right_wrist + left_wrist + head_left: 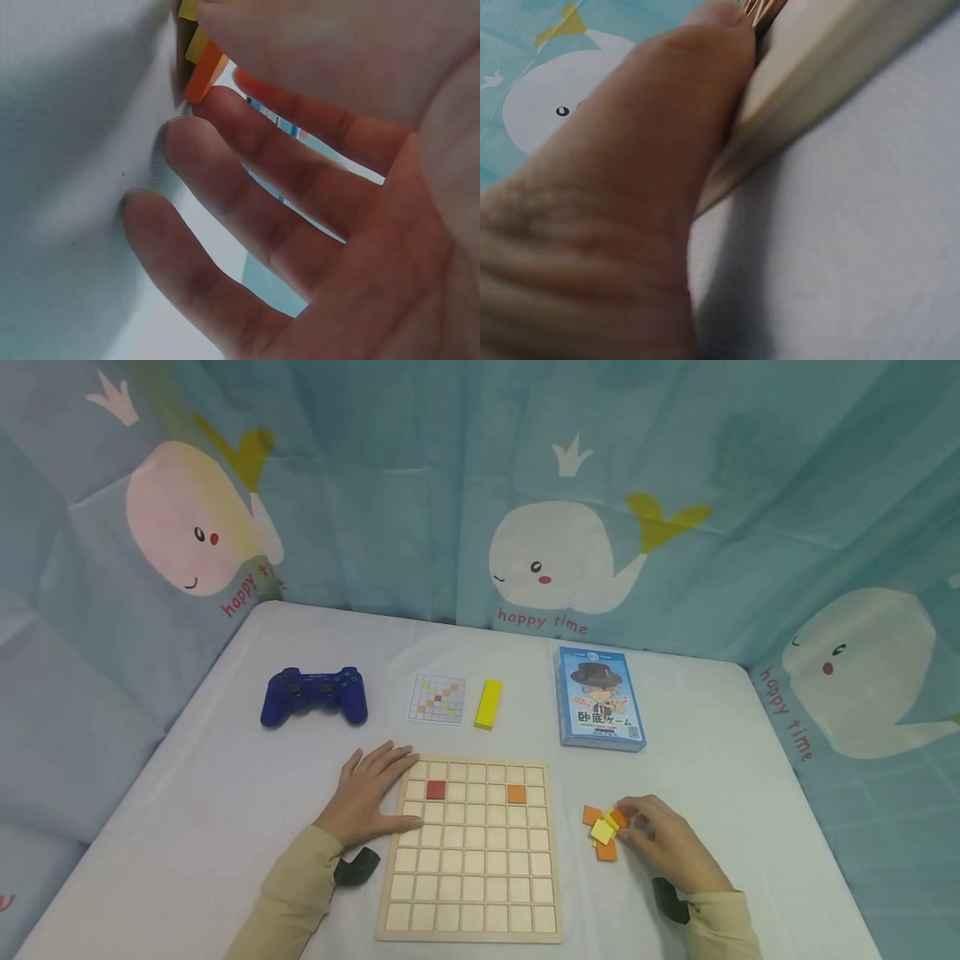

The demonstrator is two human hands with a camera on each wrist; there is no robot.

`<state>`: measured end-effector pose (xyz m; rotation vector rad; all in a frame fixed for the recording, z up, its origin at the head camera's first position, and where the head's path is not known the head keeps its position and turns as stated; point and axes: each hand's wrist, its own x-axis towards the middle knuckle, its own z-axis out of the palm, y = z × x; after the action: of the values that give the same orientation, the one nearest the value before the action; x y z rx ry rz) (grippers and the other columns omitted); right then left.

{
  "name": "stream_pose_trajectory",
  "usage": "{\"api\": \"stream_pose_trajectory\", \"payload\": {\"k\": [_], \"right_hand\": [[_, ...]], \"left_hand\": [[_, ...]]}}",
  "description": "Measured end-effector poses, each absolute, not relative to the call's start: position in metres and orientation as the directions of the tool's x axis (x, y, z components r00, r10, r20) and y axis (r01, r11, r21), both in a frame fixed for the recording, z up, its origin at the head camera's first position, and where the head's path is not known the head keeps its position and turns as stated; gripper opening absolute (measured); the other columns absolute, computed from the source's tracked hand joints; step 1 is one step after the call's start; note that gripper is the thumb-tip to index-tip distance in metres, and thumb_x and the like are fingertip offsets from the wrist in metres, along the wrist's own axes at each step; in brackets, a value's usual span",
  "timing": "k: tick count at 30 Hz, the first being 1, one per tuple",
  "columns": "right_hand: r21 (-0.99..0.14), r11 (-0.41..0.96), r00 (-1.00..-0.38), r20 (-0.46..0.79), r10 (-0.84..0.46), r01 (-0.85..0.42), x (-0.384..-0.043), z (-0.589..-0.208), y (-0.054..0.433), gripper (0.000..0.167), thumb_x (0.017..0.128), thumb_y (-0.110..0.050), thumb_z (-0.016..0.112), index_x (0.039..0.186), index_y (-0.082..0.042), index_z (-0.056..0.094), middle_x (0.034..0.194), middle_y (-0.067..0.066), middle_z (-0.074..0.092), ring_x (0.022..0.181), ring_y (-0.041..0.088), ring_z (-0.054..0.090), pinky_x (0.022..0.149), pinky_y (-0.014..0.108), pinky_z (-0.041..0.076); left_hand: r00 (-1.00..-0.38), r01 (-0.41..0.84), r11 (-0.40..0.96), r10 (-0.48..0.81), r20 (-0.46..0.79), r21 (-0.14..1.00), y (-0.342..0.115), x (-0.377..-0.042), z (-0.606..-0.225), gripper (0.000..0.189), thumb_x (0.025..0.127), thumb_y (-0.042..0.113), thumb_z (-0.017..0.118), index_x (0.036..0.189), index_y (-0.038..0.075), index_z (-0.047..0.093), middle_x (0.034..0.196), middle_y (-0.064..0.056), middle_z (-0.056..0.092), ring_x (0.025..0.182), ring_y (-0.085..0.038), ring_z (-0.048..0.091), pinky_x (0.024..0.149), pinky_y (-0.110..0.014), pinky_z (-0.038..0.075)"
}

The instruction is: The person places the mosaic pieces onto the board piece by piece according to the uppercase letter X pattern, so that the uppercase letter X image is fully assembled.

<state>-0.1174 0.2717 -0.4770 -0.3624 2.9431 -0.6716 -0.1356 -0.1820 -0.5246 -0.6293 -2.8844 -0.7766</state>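
Observation:
A wooden grid board (553, 860) lies on the table, with a red tile (436, 790) in its upper left and an orange tile (516, 793) in its upper right. My left hand (369, 795) rests with spread, straight fingers on the board's left edge, its thumb across the first column. To the right of the board is a small pile of orange and yellow tiles (602, 832). Over the pile's right side, my right hand (663, 839) pinches an orange tile (204, 76) between thumb and fingers, the other fingertips right at the tablecloth.
Behind the board are a printed pattern card (437, 699) and a yellow block (488, 703). A blue game controller (314, 696) sits at the back left, a blue game box (600, 700) at the back right. A curtain with whales (555, 556) hangs behind the table.

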Motion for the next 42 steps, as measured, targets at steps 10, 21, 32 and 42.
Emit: {"api": "stream_pose_trajectory", "payload": {"k": [10, 21, 32, 42], "right_hand": [[-0.419, 0.885, -0.971, -0.029, -0.239, -0.205, -0.118, -0.477, 0.273, 0.046, 0.08, -0.006, 0.076, 0.122, -0.007, 0.057, 0.1, -0.002, 0.061, 0.084, 0.009, 0.054, 0.069, 0.025, 0.052], [-0.461, 0.787, -0.907, 0.115, -0.405, -0.41, -0.133, -0.457, 0.243, 0.038, 0.082, -0.003, 0.073, 0.117, -0.009, 0.057, 0.105, -0.003, 0.058, 0.087, 0.01, 0.057, 0.069, 0.026, 0.053], [-0.401, 0.53, -0.653, 0.294, -0.698, -0.747, -0.15, -0.46, 0.165, 0.026, 0.081, -0.004, 0.075, 0.101, -0.013, 0.062, 0.104, -0.005, 0.059, 0.088, 0.007, 0.058, 0.076, 0.021, 0.054], [-0.41, 0.465, -0.57, 0.182, -0.801, -0.785, -0.152, -0.476, 0.103, 0.014, 0.088, -0.013, 0.069, 0.098, -0.018, 0.062, 0.103, -0.008, 0.06, 0.093, 0.005, 0.059, 0.081, 0.019, 0.052]], "left_hand": [[-0.909, 0.417, 0.784, 0.37, 0.194, 0.459, -0.181, -0.137, -0.527, 0.093, 0.07, 0.068, 0.07, 0.143, 0.017, 0.044, 0.148, -0.004, 0.042, 0.142, -0.032, 0.027, 0.113, -0.062, 0.01], [-0.912, 0.411, 0.786, 0.353, 0.211, 0.463, -0.185, -0.135, -0.528, 0.088, 0.072, 0.066, 0.07, 0.142, 0.019, 0.046, 0.146, -0.002, 0.044, 0.141, -0.031, 0.028, 0.113, -0.061, 0.009], [-0.921, 0.389, 0.78, 0.334, 0.2, 0.49, -0.182, -0.137, -0.527, 0.072, 0.081, 0.058, 0.066, 0.14, 0.021, 0.049, 0.143, 0.0, 0.047, 0.141, -0.029, 0.029, 0.114, -0.06, 0.009], [-0.93, 0.367, 0.783, 0.316, 0.188, 0.502, -0.183, -0.138, -0.524, 0.067, 0.082, 0.058, 0.065, 0.138, 0.023, 0.051, 0.141, 0.002, 0.049, 0.141, -0.028, 0.03, 0.115, -0.059, 0.01]]}}
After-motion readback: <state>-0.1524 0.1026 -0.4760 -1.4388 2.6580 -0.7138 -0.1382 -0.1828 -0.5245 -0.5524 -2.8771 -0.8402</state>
